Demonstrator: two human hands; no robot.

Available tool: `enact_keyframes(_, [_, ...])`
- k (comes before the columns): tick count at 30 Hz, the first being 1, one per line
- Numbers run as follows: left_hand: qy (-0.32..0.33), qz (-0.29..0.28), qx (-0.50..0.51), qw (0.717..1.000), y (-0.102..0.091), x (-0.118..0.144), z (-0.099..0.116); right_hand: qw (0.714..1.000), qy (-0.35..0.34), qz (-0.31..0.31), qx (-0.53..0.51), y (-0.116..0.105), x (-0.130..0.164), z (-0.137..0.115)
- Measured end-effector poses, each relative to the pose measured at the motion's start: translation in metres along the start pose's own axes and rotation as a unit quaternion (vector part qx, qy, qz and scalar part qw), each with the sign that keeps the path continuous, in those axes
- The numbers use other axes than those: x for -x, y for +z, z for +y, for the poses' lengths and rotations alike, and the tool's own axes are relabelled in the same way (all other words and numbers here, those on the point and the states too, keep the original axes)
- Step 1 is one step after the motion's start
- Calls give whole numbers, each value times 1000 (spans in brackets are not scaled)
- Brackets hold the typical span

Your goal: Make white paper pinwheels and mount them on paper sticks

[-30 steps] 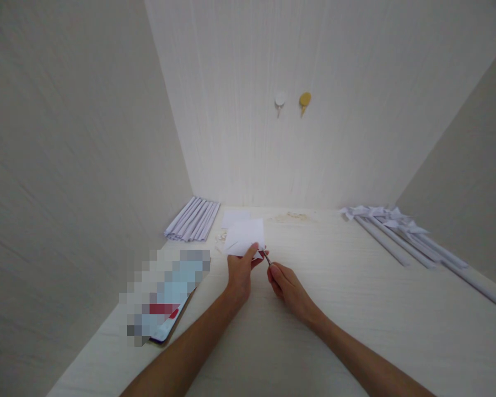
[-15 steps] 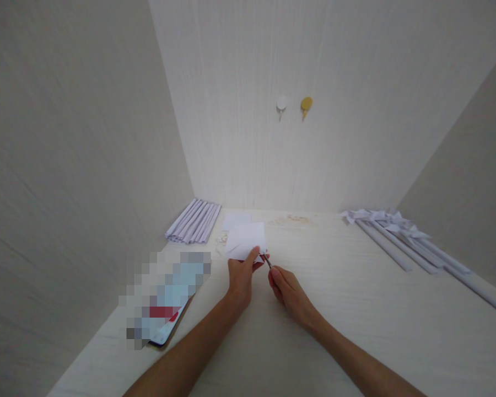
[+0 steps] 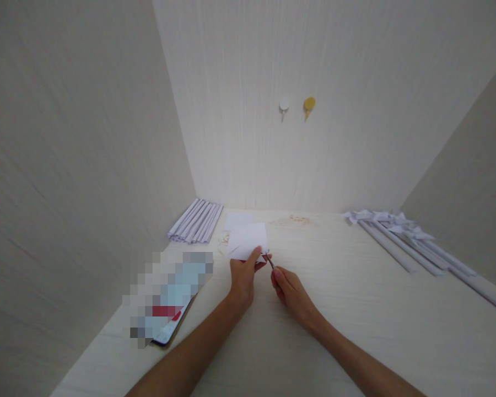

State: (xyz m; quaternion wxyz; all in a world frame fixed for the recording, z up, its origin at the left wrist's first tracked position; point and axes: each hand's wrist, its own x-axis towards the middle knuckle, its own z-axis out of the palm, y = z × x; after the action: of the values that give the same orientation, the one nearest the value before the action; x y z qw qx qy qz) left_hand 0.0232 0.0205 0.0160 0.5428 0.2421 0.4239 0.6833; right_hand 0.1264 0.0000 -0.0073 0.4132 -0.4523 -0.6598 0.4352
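The left hand (image 3: 243,278) pinches the near edge of a white paper (image 3: 248,241) between thumb and fingers, holding it lifted just above the table (image 3: 355,320), near its centre and in front of a second sheet (image 3: 237,220) lying flat behind it. The right hand (image 3: 291,291) is closed around a thin dark tool (image 3: 270,261), probably small scissors; its tip meets the paper's near right corner, just beside the left thumb. Whether the blades are parted cannot be told at this size. For a clean result, the paper should be kept taut and steady with the pinch close to the working point, and the tool should be advanced in short, controlled strokes, with the left thumb held clear of the tip. The paper's long axis runs roughly left to right across the view, its face tilted up toward the camera and its far edge pointing to the back wall. The tool's long axis runs diagonally, from the right hand up and to the left into the paper. A bundle of rolled paper sticks (image 3: 196,221) lies at the far left by the wall. Finished pinwheels (image 3: 400,234) on sticks lie at the far right. A phone (image 3: 167,317) rests near the left forearm.
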Motion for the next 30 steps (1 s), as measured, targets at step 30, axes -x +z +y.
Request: enact_keyframes(30, [28, -23, -34, 999, -3, 1, -3, 971, 50, 31, -230, -2, -8, 3])
